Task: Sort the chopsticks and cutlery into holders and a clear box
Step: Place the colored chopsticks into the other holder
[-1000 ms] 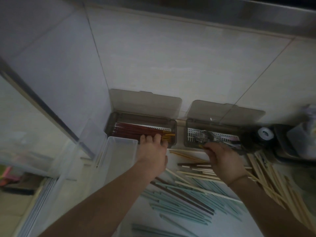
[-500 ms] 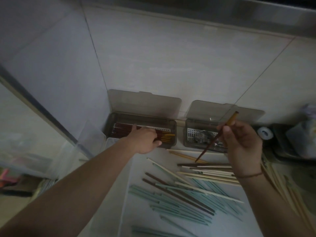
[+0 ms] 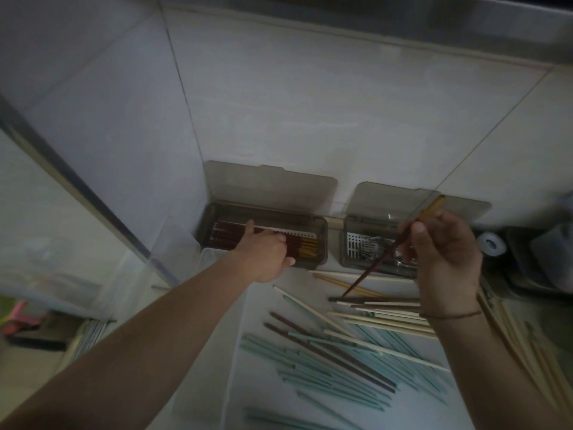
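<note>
Held chopstick: a dark chopstick is pinched by the right hand, raised at 2 o'clock over the cutlery holder.
Left hand: the left hand is laid on red chopsticks in the left holder at 11 o'clock; its grip cannot be told.
Done: red chopsticks filed, apparently some cutlery too.
Left: teal chopsticks and pale chopsticks are scattered on the surface.
</note>
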Demonstrator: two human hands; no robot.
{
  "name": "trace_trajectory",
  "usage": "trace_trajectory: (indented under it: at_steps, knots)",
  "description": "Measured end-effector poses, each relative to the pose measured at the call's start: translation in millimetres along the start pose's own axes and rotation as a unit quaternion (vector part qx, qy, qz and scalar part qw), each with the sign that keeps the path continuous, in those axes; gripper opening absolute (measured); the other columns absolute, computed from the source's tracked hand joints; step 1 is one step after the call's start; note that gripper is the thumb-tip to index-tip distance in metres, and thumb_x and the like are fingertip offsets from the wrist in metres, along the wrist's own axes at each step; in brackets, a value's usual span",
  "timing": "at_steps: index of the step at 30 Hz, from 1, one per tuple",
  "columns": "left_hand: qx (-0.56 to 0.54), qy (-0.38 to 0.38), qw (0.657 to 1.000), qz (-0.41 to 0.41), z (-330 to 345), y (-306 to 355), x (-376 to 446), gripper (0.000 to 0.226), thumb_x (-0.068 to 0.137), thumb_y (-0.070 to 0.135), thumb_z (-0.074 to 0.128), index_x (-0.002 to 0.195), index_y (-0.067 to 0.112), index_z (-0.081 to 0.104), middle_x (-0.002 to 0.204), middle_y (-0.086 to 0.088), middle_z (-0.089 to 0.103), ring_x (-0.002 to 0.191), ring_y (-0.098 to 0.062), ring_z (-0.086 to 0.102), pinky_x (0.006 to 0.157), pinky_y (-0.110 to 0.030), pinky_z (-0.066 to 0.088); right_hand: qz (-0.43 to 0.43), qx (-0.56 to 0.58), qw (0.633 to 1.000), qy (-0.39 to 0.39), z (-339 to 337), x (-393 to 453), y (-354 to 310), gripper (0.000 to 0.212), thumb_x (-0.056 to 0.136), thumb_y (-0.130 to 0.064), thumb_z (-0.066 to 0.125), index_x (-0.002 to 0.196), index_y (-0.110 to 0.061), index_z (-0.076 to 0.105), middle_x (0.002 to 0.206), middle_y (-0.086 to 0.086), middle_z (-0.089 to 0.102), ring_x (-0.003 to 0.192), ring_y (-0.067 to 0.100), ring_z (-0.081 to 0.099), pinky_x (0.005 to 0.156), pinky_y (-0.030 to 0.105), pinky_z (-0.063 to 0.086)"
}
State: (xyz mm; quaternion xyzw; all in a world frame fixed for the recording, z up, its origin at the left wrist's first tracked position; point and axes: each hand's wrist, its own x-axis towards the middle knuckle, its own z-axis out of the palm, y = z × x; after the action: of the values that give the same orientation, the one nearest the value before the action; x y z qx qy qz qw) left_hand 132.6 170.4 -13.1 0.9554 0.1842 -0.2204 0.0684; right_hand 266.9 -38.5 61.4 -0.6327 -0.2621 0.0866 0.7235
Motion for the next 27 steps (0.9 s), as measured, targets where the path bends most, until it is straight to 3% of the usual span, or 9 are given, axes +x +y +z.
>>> trace_trajectory:
  at_steps: [3, 6, 9, 11, 14, 17, 19, 24, 27]
  knots:
    - [-0.026, -0.013, 1.0, -0.006, 7.8, -1.6, -2.0, 0.052, 0.104, 0.05, 0.031, 0.133, 0.015, 0.058, 0.145, 0.0, 0.045, 0.139, -0.023, 0.033, 0.116, -0.064, 0.01, -0.001, 0.012, 1.0, 0.027, 5.9, 1.5, 2.3, 0.037, 0.094, 0.005, 0.05, 0.126, -0.013, 0.044, 0.073, 0.003, 0.068, 0.052, 0.019, 0.056, 0.051, 0.026, 0.049]
    - [-0.075, 0.074, 0.994, -0.003, 9.4, 0.4, -6.6, 0.041, 0.105, 0.04, 0.035, 0.13, 0.02, 0.06, 0.145, 0.001, 0.047, 0.138, -0.021, 0.036, 0.116, -0.053, 0.022, 0.01, 0.018, 0.998, 0.054, 11.5, 3.8, 9.3, 0.052, 0.095, 0.005, 0.045, 0.138, -0.019, 0.03, 0.078, 0.01, 0.066, 0.057, 0.023, 0.058, 0.058, 0.03, 0.053]
    - [-0.265, 0.238, 0.934, -0.011, -1.5, 4.9, -12.6, 0.033, 0.106, 0.025, 0.04, 0.13, 0.016, 0.061, 0.131, -0.003, 0.062, 0.121, -0.022, 0.056, 0.101, -0.035, 0.043, 0.021, -0.037, 0.997, 0.068, 17.6, 3.4, 22.9, 0.05, 0.095, 0.004, 0.046, 0.137, -0.018, 0.03, 0.083, 0.01, 0.067, 0.063, 0.023, 0.065, 0.065, 0.032, 0.056]
    - [-0.341, 0.291, 0.894, 0.011, -11.1, 9.5, -14.9, 0.032, 0.105, 0.027, 0.044, 0.128, 0.015, 0.062, 0.124, -0.003, 0.067, 0.114, -0.02, 0.062, 0.095, -0.032, 0.048, 0.034, -0.039, 0.996, 0.07, 26.0, 0.2, 32.3, 0.042, 0.095, 0.005, 0.046, 0.128, -0.016, 0.033, 0.085, 0.011, 0.067, 0.067, 0.024, 0.067, 0.068, 0.034, 0.058]
    - [-0.316, 0.291, 0.9, 0.081, -14.0, 15.2, -14.5, 0.029, 0.102, 0.033, 0.052, 0.125, 0.02, 0.064, 0.117, 0.004, 0.07, 0.107, -0.014, 0.065, 0.088, -0.031, 0.052, 0.1, 0.008, 0.991, 0.092, 44.5, -6.3, 45.3, 0.033, 0.095, 0.006, 0.044, 0.119, -0.015, 0.036, 0.093, 0.019, 0.066, 0.076, 0.029, 0.068, 0.071, 0.035, 0.059]
    - [-0.278, 0.302, 0.909, 0.073, -8.9, 7.8, -9.0, 0.023, 0.098, 0.028, 0.058, 0.117, 0.022, 0.069, 0.108, 0.004, 0.07, 0.1, -0.017, 0.064, 0.083, -0.035, 0.052, 0.185, 0.087, 0.973, 0.108, 56.8, -10.4, 58.6, 0.03, 0.096, 0.008, 0.041, 0.101, -0.021, 0.045, 0.089, 0.023, 0.063, 0.064, 0.025, 0.068, 0.067, 0.036, 0.06]
    - [-0.274, 0.279, 0.918, 0.072, -5.5, 0.5, -4.7, 0.02, 0.097, 0.024, 0.061, 0.113, 0.021, 0.071, 0.104, 0.002, 0.068, 0.097, -0.019, 0.063, 0.083, -0.036, 0.051, 0.219, 0.113, 0.965, 0.092, 53.8, -12.2, 66.9, 0.029, 0.095, 0.01, 0.04, 0.096, -0.017, 0.049, 0.084, 0.024, 0.062, 0.06, 0.023, 0.068, 0.065, 0.034, 0.06]
    - [-0.27, 0.236, 0.931, 0.063, 4.4, -16.1, 7.0, 0.02, 0.098, 0.018, 0.059, 0.109, 0.011, 0.074, 0.104, -0.003, 0.065, 0.095, -0.019, 0.06, 0.085, -0.029, 0.046, 0.294, 0.103, 0.947, 0.073, 28.9, -19.1, 76.6, 0.022, 0.094, 0.009, 0.047, 0.109, -0.005, 0.054, 0.093, 0.022, 0.065, 0.073, 0.026, 0.07, 0.067, 0.028, 0.059]
    - [-0.248, 0.221, 0.943, 0.022, 9.4, -28.2, 18.2, 0.018, 0.097, 0.017, 0.061, 0.107, 0.011, 0.075, 0.106, -0.006, 0.065, 0.1, -0.024, 0.06, 0.088, -0.034, 0.047, 0.274, 0.079, 0.953, 0.101, 3.9, -26.3, 79.4, 0.022, 0.091, 0.007, 0.052, 0.105, -0.008, 0.058, 0.091, 0.018, 0.066, 0.072, 0.026, 0.067, 0.067, 0.031, 0.059]
